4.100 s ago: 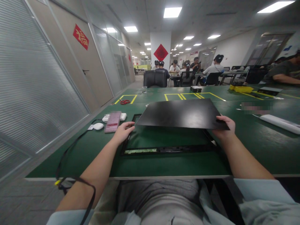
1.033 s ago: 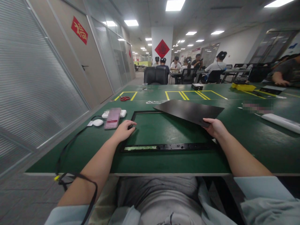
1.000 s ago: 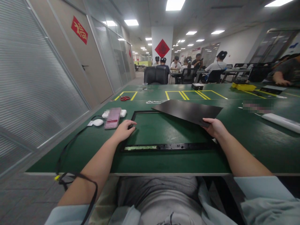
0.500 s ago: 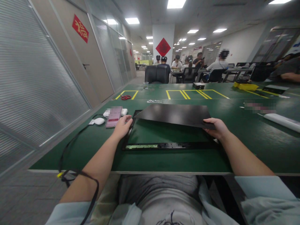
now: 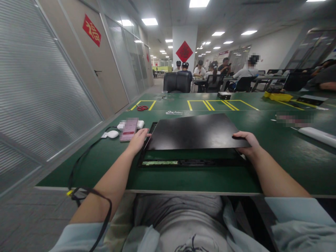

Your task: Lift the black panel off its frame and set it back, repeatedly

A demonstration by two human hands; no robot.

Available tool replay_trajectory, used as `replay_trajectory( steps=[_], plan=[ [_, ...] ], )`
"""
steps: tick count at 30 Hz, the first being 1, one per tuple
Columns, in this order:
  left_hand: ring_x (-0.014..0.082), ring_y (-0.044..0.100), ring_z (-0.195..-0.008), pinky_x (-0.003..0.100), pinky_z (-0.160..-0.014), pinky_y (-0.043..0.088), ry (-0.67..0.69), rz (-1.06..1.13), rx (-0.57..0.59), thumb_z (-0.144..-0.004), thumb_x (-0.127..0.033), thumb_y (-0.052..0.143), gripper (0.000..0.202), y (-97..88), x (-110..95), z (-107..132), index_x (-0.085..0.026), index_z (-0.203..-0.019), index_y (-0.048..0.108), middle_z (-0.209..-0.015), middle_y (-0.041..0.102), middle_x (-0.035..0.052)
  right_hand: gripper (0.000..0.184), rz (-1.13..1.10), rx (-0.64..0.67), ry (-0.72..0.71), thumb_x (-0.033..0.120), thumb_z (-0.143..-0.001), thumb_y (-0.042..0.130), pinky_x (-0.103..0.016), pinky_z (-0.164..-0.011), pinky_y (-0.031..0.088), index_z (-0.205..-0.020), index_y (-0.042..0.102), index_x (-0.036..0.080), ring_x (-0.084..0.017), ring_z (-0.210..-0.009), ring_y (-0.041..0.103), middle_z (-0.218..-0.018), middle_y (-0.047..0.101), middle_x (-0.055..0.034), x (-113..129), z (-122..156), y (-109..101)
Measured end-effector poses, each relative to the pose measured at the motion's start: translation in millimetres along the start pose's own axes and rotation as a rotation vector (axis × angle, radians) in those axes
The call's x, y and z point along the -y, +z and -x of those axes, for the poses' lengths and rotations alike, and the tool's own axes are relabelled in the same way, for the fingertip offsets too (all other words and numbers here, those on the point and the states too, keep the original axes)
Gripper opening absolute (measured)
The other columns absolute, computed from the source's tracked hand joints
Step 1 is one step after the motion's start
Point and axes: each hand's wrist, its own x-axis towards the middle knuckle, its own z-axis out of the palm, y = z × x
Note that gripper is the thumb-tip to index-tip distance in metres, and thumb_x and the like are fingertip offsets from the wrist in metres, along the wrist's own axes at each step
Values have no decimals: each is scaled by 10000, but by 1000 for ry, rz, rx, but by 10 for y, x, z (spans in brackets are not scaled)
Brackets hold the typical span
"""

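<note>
A thin, flat black panel [image 5: 194, 133] is held at a tilt over a black rectangular frame [image 5: 228, 162] on the green table. My right hand [image 5: 248, 142] grips the panel's right end, thumb on top and fingers underneath. At the opposite end, my left hand [image 5: 139, 140] has its fingers stretched out, with the tips by the left edges of panel and frame. Whether those tips bear any of the panel's weight I cannot tell. Along the frame's near side runs a green circuit strip [image 5: 160, 163]. Most of the frame's far side is hidden under the panel.
Left of the frame lie a phone [image 5: 129, 129] and a white cable piece [image 5: 112, 134] with a black cord. Red-handled scissors [image 5: 142, 108], small white parts [image 5: 174, 112], a yellow tray [image 5: 278, 96] and a white roll [image 5: 319, 136] lie farther out. Several people sit beyond.
The panel's near edge has come down toward me, and its top face now shows more fully. My right hand has shifted slightly right with it; my left hand stays by the frame's left side.
</note>
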Motion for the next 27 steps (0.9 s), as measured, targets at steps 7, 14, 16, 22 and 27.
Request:
replay_trajectory(
  steps=[7, 14, 16, 22, 27],
  plan=[
    [320, 708, -1102, 394, -958, 519, -31, 91, 35, -795, -525, 681, 446, 14, -25, -1, -192, -1086, 734, -939, 799, 86, 279, -181, 2, 171, 97, -675, 628, -394, -574, 627, -935, 673, 187, -276, -658, 721, -677, 710, -73, 20, -21, 11],
    [216, 729, -823, 343, -839, 561, -69, 295, -6, -571, -231, 854, 585, 3, 35, -29, -192, -1136, 706, -850, 752, 27, 296, -225, 2, 270, 51, -692, 555, -343, -575, 618, -935, 682, 161, -240, -637, 720, -739, 750, -90, 69, -13, 28],
    [189, 723, -779, 329, -820, 570, -82, 354, -44, -556, -179, 850, 594, 0, 29, -27, -189, -1131, 700, -834, 743, 17, 258, -200, 39, 258, 63, -697, 568, -339, -592, 617, -902, 684, 168, -242, -652, 725, -746, 753, -97, 71, -8, 29],
    [177, 741, -782, 309, -794, 597, -116, 492, 4, -570, -111, 850, 639, -4, -43, 21, -207, -1173, 662, -852, 760, 12, 196, -152, 80, 207, 178, -701, 619, -389, -615, 613, -875, 701, 217, -292, -718, 738, -721, 744, -90, 93, 49, 40],
    [202, 757, -797, 321, -772, 613, -147, 511, 10, -552, -78, 864, 679, -30, -103, 61, -229, -1182, 662, -854, 768, 8, 309, -164, 56, 89, 141, -597, 598, -386, -598, 595, -880, 707, 200, -293, -745, 743, -789, 760, -91, 121, 42, 15]
  ],
)
